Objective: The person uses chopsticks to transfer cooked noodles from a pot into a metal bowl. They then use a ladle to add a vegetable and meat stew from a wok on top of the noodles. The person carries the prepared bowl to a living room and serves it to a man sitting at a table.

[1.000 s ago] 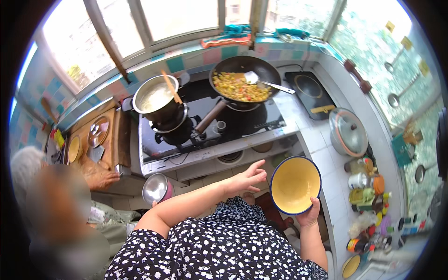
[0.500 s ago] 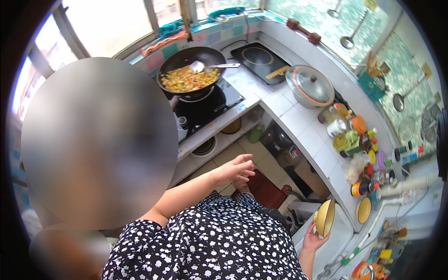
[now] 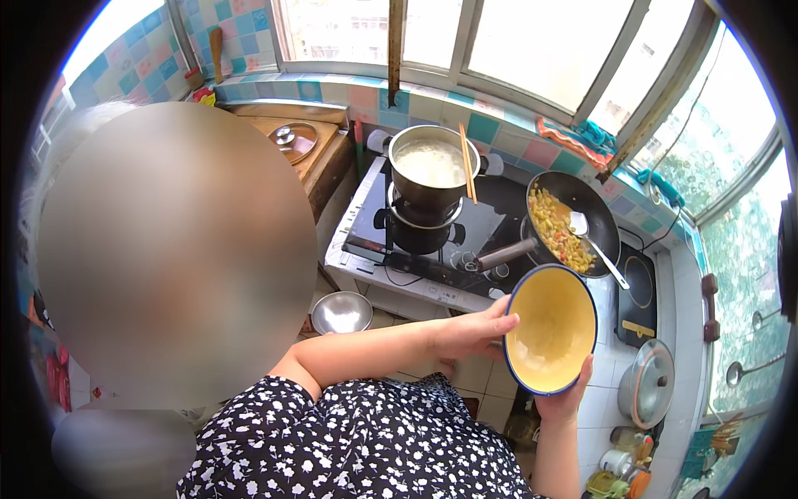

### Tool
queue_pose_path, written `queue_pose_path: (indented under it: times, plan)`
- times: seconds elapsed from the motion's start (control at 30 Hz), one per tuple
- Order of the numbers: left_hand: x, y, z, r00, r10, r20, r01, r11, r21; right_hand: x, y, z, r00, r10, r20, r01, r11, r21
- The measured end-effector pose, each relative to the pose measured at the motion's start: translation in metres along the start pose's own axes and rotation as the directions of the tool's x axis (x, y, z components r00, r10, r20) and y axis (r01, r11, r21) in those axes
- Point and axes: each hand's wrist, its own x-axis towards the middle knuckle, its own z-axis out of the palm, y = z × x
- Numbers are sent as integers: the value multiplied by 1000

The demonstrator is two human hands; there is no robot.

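A yellow enamel bowl (image 3: 559, 320) with a dark blue rim is tilted in front of me, its inside facing up toward my view. At its left edge my left hand (image 3: 475, 333) grips it, the thumb over the rim and the other fingers hidden behind. My right hand (image 3: 565, 401) supports it from the lower right side. Just beyond the bowl a wok (image 3: 611, 224) holds diced yellow-green food (image 3: 553, 229) with bits of red. A metal spatula (image 3: 600, 248) rests in it. Farther left, a pot (image 3: 426, 200) contains whitish, steamy contents, with chopsticks (image 3: 467, 162) laid across its rim.
Pot and wok stand on a black stove (image 3: 490, 220). A metal basin (image 3: 342, 313) sits low, left of my forearm. On the right counter are an induction plate (image 3: 638, 291), a lidded pot (image 3: 647, 384) and several jars (image 3: 619, 461). A glass lid (image 3: 293, 140) lies on the wooden surface at left.
The view has swung left toward the stove. The bowl has come from the far right to in front of me, and my left hand, empty and spread before, now holds it too.
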Motion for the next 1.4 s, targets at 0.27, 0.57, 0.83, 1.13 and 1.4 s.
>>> queue_pose_path:
  times: [0.27, 0.57, 0.83, 1.13, 1.4]
  plan:
    - [-48, 75, -45, 683, 397, -613, -500, 866, 4, 224, -27, 66, 884, 296, 361, -50, 829, -557]
    - [-66, 56, -55, 189, 532, -825, -699, 663, 267, 365, 35, 84, 429, 392, 814, 817, -553, -164]
    - [-65, 40, -64, 134, 542, -830, -737, 614, 282, 384, 34, 75, 73, 338, 938, 914, -400, 73]
    - [-86, 55, -80, 145, 560, -816, -740, 608, 286, 371, -1, 116, 526, -43, 849, 846, 129, -517]
    - [-107, 64, -87, 101, 541, -835, -737, 605, 303, 449, 42, 103, 932, 91, 352, 278, 445, -851]
